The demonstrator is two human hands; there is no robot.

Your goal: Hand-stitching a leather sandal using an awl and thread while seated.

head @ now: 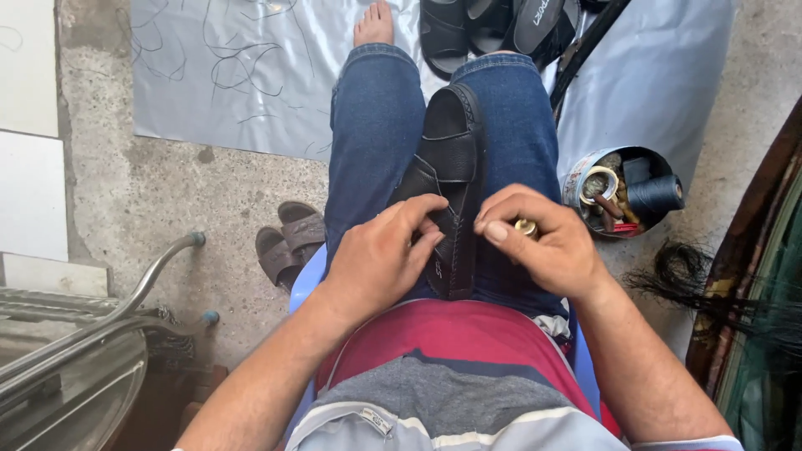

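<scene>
A black leather sandal (pixel 451 159) lies lengthwise between my thighs on my blue jeans, toe pointing away from me. My left hand (pixel 386 255) pinches the sandal's strap near its near end, fingers closed on the leather. My right hand (pixel 547 242) is closed around a small brass-coloured tool (pixel 526 226), its tip close to the sandal's right edge, thumb pressed forward. I sit on a blue plastic stool (pixel 305 280).
A round tin (pixel 576 179) with thread spools and small tools stands on the floor to the right. Brown sandals (pixel 288 242) lie at the left of my leg, black sandals (pixel 468 29) ahead. A metal rail (pixel 125 301) is at lower left, black thread strands (pixel 693 276) at right.
</scene>
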